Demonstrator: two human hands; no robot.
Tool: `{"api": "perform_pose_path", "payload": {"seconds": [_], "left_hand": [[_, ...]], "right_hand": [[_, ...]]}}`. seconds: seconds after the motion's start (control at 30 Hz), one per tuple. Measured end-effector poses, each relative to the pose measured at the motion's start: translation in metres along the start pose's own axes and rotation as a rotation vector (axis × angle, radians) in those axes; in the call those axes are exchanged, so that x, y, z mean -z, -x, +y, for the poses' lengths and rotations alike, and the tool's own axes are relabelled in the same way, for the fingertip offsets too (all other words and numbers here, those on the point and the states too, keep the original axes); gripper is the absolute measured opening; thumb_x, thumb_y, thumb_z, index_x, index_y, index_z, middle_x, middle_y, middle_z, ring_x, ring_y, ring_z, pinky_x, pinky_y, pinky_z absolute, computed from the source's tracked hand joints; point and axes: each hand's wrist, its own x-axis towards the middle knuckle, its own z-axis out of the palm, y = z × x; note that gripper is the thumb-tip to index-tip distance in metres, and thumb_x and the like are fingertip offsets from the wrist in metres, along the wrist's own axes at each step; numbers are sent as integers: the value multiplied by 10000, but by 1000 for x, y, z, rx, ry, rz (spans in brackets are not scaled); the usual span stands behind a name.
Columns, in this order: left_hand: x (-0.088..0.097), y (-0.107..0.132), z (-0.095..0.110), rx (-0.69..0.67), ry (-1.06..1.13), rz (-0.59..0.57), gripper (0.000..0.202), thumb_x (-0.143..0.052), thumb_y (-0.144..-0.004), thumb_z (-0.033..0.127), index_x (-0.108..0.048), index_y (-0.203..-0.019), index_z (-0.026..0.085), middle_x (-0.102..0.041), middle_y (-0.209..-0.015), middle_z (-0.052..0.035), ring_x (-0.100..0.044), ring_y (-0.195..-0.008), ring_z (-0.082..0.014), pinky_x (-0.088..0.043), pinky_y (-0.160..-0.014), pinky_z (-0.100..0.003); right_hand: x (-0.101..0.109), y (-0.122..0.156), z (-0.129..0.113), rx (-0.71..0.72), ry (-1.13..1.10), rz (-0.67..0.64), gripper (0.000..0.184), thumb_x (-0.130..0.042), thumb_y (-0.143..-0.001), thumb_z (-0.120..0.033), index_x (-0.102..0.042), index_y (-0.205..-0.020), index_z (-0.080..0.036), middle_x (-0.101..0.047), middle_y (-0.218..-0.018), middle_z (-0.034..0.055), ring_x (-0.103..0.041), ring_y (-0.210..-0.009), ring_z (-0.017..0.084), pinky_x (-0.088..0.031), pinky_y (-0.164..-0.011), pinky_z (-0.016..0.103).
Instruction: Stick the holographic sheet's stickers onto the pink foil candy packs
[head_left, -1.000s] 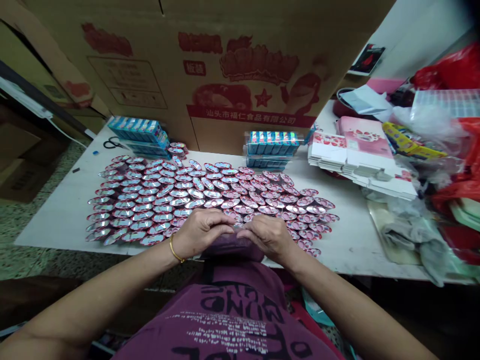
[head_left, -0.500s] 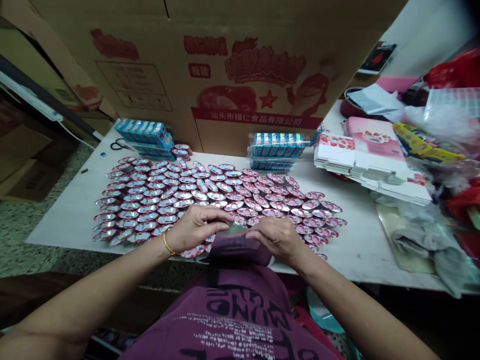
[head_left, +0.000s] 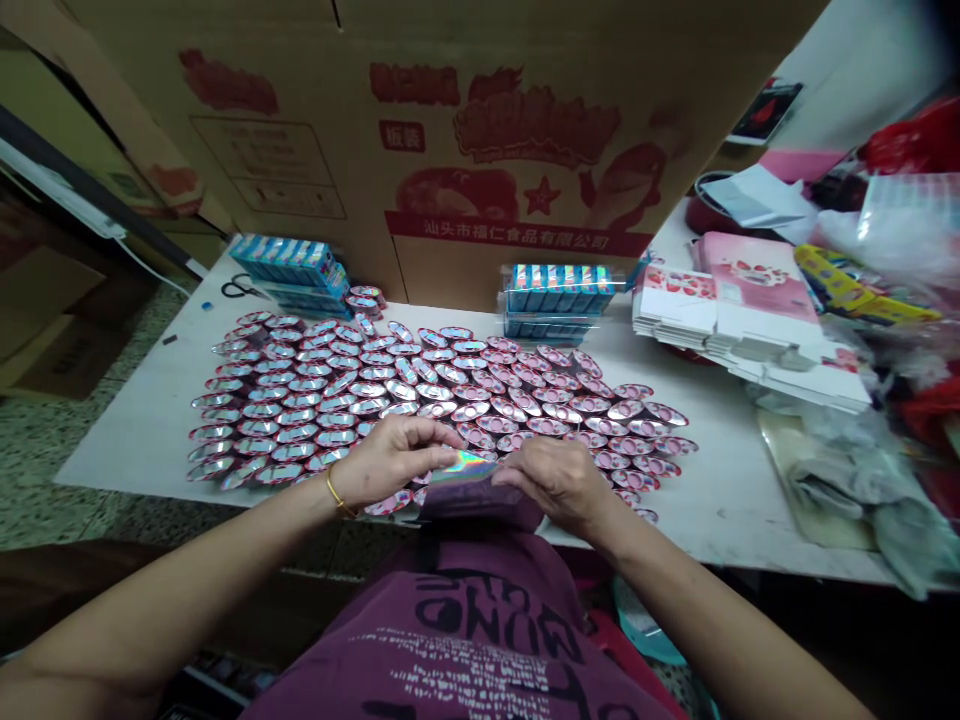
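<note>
Both of my hands meet at the near edge of a white table (head_left: 120, 440). Between them is a small shiny holographic strip (head_left: 463, 464). My left hand (head_left: 390, 462), with a gold bangle at the wrist, pinches its left end. My right hand (head_left: 556, 478) pinches its right end. Beyond the hands, several rows of oval foil-topped pink packets (head_left: 420, 390) cover the table. A few packets lie partly hidden under my fingers.
A large printed cardboard box (head_left: 480, 140) stands at the back. Blue packs (head_left: 289, 262) and a second stack of them (head_left: 559, 295) sit in front of it, with scissors (head_left: 238, 289) at the left. Flat pink cartons (head_left: 742, 320) and plastic bags (head_left: 847, 470) crowd the right side.
The hands have drawn slightly apart, and the holographic strip now shows stretched between them. The camera view has shifted a little.
</note>
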Motion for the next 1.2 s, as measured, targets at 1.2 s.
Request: {"api": "perform_pose_path", "payload": {"seconds": [1.2], "left_hand": [[0,26,33,-167,-275,-32,190,-558,-769,277,-664,-841,137,-607,-721,-18,-520,-666,-93,-419,-616,-203]], "right_hand": [[17,-1,-18,92,73,49,278,-452,-877,-302,-621,-709,-158,-598,-596,5,-519,-545,86,-348,-514,206]]}}
